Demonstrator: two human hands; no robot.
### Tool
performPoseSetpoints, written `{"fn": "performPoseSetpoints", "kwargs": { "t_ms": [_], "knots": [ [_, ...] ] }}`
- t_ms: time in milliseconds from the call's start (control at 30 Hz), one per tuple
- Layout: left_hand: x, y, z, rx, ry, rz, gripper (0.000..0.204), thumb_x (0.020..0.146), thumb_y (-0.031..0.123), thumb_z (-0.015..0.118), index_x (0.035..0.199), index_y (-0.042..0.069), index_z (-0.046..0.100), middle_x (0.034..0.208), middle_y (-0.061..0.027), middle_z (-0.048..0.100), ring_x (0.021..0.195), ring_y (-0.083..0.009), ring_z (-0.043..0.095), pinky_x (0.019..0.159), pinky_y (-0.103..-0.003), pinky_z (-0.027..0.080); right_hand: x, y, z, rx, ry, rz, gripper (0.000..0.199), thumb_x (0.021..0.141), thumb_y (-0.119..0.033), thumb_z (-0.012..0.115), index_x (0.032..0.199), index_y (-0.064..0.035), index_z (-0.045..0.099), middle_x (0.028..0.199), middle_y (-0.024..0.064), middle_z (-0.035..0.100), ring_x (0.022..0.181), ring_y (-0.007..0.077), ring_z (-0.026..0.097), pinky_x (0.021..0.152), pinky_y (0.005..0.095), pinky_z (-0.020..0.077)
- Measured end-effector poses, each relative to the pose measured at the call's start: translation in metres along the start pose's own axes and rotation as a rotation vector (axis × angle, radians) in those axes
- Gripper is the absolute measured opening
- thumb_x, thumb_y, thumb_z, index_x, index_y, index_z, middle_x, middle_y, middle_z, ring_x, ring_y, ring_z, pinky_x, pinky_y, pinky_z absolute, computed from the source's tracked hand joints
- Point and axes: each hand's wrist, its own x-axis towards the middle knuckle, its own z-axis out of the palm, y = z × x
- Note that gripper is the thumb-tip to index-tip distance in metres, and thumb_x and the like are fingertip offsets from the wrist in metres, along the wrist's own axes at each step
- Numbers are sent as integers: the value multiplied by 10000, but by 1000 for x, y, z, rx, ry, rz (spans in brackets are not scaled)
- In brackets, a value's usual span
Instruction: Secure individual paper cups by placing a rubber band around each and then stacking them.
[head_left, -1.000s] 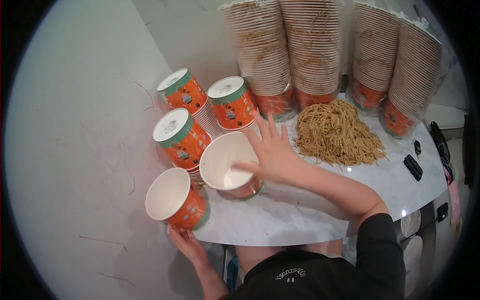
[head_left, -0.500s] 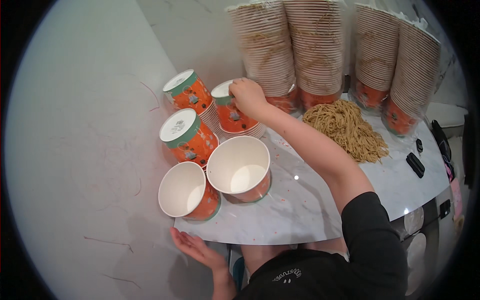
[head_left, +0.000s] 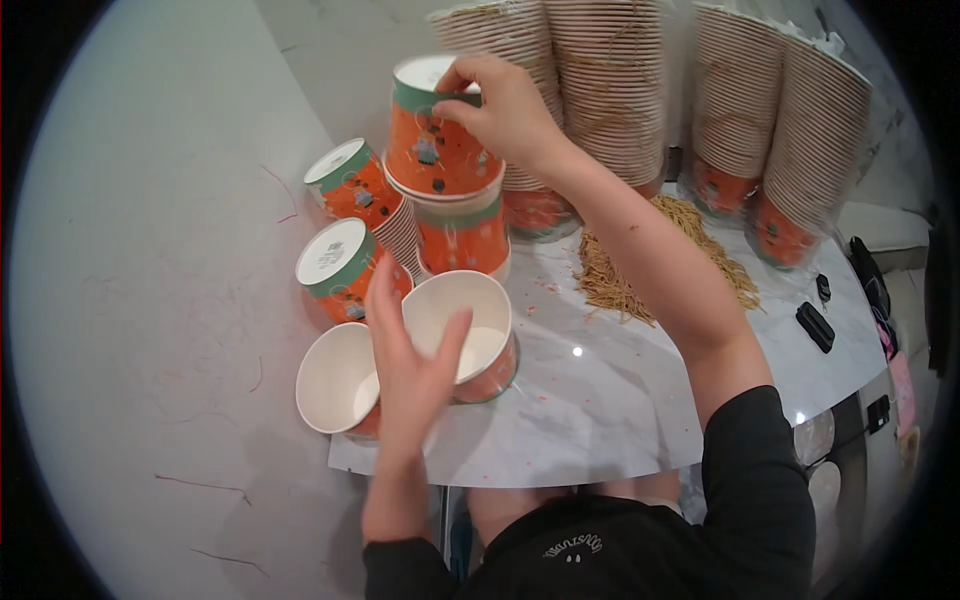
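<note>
My right hand (head_left: 505, 105) grips the upturned base of an orange paper cup (head_left: 435, 140), raised off a short stack of upside-down orange cups (head_left: 462, 232). My left hand (head_left: 410, 375) rests with spread fingers on the near rim of an upright empty orange cup (head_left: 470, 320) on the white marble table (head_left: 600, 400). A second upright empty cup (head_left: 335, 380) stands just left of that hand. Two more upside-down cup stacks (head_left: 345, 265) lie behind it to the left.
Tall stacks of nested paper cups (head_left: 610, 90) line the back of the table, with more stacks (head_left: 790, 130) at the right. A heap of dry noodle strands (head_left: 640, 270) lies in the middle. A small black object (head_left: 815, 327) sits near the right edge.
My right hand has lifted one orange cup up off its stack. My left hand came up from below the table edge onto the front upright cup.
</note>
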Motion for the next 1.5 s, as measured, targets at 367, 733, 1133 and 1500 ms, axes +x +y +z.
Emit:
{"fn": "performPoseSetpoints", "kwargs": {
  "t_ms": [367,733,1133,1500],
  "knots": [
    [122,19,15,-760,-77,-33,172,980,107,695,1108,-4,669,1033,-78,734,932,-122,690,906,-275,540,-37,-13,-95,329,194,-40,204,897,-153,773,1039,-32,693,942,46,685,884,155,653,795,277,518],
    [71,61,34,-187,-213,215,677,860,123,819,1453,12,512,1420,-127,604,1260,-201,608,1062,-337,464,-153,62,-182,1043,210,770,179,989,-181,694,1132,-79,660,1095,-3,706,1019,89,656,914,343,537],
    [41,59,74,-166,-263,155,507,925,162,761,1349,-53,584,1201,-196,701,1155,-210,670,982,-337,514,-185,77,-180,1050,76,988,220,961,-211,735,1141,-109,659,1098,-23,707,1016,85,646,895,342,508],
    [25,59,90,-309,-203,13,173,1014,85,618,1112,-52,657,896,-63,721,830,-87,667,797,-262,537,-195,74,-191,1053,-112,1092,225,968,-195,706,1146,-62,669,1063,14,723,956,97,682,863,331,548]
  ]
}}
